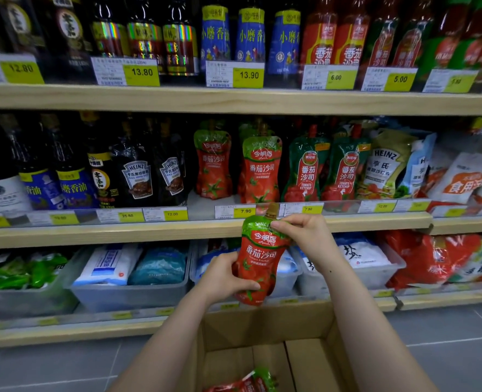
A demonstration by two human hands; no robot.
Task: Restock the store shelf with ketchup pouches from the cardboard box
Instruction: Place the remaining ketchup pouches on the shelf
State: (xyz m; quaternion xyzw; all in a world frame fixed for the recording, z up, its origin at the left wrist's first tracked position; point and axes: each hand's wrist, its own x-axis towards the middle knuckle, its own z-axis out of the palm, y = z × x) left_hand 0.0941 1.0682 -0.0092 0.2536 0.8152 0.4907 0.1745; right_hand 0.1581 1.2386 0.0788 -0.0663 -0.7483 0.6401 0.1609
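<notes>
Red and green, with "Tomato Ketchup" under Chinese characters, a spouted ketchup pouch (262, 256) is gripped upright before the middle shelf (120, 232): left hand (225, 278) wrapped around its base, right hand (304, 236) pinching its top. A "7.90" price tag (244, 212) is seen just above, and a cardboard box (265, 326) below.

Dark Heinz bottles (139, 179) are standing left of the pouches; blue oil bottles (249, 35) are lining the top row; salt bags (108, 263) are lying in a bin (126, 297).
</notes>
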